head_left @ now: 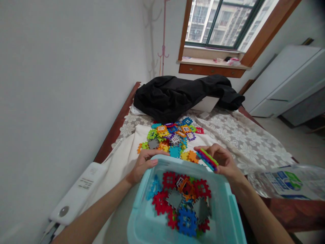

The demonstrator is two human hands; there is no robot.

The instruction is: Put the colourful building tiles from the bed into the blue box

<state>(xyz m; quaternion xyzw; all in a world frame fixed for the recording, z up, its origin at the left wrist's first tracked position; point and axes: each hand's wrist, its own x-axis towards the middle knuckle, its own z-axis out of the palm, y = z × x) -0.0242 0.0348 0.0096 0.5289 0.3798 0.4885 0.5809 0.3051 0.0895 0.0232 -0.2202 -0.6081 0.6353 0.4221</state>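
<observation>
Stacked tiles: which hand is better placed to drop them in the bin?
Right. The right hand already pinches the stacked tiles just above the bin's far rim. The left hand grips that rim, steadying the bin, and holds no tiles.

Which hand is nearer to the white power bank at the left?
Left. The left hand grips the turquoise bin's rim, closer to the power bank; the right hand holds stacked tiles farther right.

Turquoise bin [225, 217], multicoloured tiles [172, 139]
</observation>
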